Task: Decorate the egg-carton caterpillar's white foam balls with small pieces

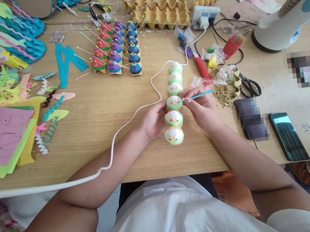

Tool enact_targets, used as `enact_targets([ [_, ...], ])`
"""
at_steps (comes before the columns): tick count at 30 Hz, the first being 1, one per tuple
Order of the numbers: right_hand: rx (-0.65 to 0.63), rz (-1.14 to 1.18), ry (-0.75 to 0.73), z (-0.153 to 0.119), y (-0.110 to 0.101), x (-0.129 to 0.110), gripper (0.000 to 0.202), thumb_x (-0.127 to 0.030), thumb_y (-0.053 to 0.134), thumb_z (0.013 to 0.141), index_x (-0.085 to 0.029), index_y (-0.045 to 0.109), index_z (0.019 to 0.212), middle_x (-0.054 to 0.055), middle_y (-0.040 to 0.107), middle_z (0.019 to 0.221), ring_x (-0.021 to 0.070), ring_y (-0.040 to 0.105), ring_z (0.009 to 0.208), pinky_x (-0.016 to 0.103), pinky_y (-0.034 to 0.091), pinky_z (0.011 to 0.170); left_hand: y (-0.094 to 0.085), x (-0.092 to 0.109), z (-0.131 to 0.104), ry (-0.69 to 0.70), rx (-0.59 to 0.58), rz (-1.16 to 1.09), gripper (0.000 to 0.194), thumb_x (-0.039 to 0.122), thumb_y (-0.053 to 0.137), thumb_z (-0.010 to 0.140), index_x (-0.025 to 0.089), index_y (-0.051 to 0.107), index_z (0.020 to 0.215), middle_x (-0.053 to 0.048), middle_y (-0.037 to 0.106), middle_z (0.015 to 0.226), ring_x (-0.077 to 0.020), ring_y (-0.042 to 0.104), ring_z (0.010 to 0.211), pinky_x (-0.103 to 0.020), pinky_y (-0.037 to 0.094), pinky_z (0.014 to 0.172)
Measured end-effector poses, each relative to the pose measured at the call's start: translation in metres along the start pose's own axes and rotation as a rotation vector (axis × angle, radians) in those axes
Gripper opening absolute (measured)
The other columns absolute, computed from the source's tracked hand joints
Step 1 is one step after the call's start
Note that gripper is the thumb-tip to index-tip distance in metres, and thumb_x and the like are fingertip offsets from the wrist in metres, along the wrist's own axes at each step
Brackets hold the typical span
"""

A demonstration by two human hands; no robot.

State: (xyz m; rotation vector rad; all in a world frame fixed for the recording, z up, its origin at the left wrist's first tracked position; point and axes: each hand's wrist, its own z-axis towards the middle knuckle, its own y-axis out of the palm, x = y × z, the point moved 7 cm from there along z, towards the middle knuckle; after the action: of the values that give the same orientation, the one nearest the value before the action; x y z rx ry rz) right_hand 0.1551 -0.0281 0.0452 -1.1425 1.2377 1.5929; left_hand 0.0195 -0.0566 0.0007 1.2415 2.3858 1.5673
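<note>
A strip of egg carton cups [173, 117] runs away from me, each cup topped with white and pale green clay and small face details. My left hand [154, 119] grips the strip from its left side, fingers curled against a middle cup. Pinched in my right hand [202, 108] is a thin blue stick tool [201, 94]; its tip meets the face on a middle cup. The nearer cups bear yellow and red dots. Behind stand red, purple and dark blue cup strips [114, 57] with pins stuck in the outer ones.
A white cable [132, 117] crosses the table past the strip's far end to a power strip [205, 15]. Paper sheets [1, 134] and cut shapes lie left. Scissors [249, 83], clay bags and a phone [288, 135] lie right. Egg trays [158, 8] sit at the back.
</note>
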Motion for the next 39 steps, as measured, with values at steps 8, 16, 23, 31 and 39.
enact_targets([
  [8, 0.002, 0.001, 0.002, -0.001, 0.0, 0.0, 0.023, -0.044, 0.09, 0.084, -0.03, 0.072, 0.085, -0.001, 0.074, 0.107, 0.0166, 0.067, 0.101, 0.034, 0.057, 0.095, -0.001, 0.0, 0.0, -0.003, 0.017, -0.02, 0.025, 0.03, 0.053, 0.111, 0.018, 0.075, 0.113, 0.0, 0.078, 0.079, -0.0144, 0.07, 0.062, -0.027, 0.053, 0.064],
  [16, -0.032, -0.007, -0.061, 0.005, -0.004, 0.006, 0.029, -0.044, 0.094, 0.08, -0.028, 0.071, 0.087, -0.001, 0.074, 0.103, 0.0166, 0.067, 0.098, 0.034, 0.056, 0.093, 0.003, 0.0, -0.002, -0.008, 0.016, -0.042, 0.027, 0.027, 0.052, 0.111, 0.017, 0.072, 0.125, -0.002, 0.079, 0.084, -0.0144, 0.069, 0.061, -0.026, 0.052, 0.064],
  [23, -0.044, -0.052, -0.089, 0.005, -0.004, 0.006, 0.028, -0.046, 0.092, 0.083, -0.029, 0.07, 0.088, 0.0, 0.074, 0.106, 0.0173, 0.068, 0.101, 0.037, 0.056, 0.097, 0.004, -0.001, -0.004, -0.02, 0.028, -0.053, 0.03, 0.028, 0.049, 0.113, 0.016, 0.072, 0.128, -0.003, 0.081, 0.088, -0.0138, 0.069, 0.06, -0.026, 0.051, 0.063],
  [31, -0.057, -0.04, -0.123, 0.005, -0.004, 0.005, 0.022, -0.04, 0.09, 0.087, -0.029, 0.072, 0.09, -0.001, 0.073, 0.105, 0.0155, 0.068, 0.101, 0.034, 0.056, 0.096, 0.009, 0.001, -0.004, -0.001, 0.01, -0.045, 0.034, 0.023, 0.051, 0.11, 0.018, 0.069, 0.139, -0.001, 0.08, 0.084, -0.0156, 0.07, 0.059, -0.027, 0.052, 0.062],
  [39, -0.063, -0.038, -0.125, 0.005, -0.003, 0.006, 0.022, -0.042, 0.09, 0.087, -0.029, 0.071, 0.091, -0.001, 0.073, 0.106, 0.0159, 0.068, 0.102, 0.035, 0.056, 0.097, 0.014, 0.001, -0.007, -0.022, 0.006, -0.069, 0.035, 0.022, 0.048, 0.111, 0.019, 0.069, 0.139, 0.0, 0.08, 0.083, -0.0144, 0.068, 0.055, -0.027, 0.053, 0.064],
])
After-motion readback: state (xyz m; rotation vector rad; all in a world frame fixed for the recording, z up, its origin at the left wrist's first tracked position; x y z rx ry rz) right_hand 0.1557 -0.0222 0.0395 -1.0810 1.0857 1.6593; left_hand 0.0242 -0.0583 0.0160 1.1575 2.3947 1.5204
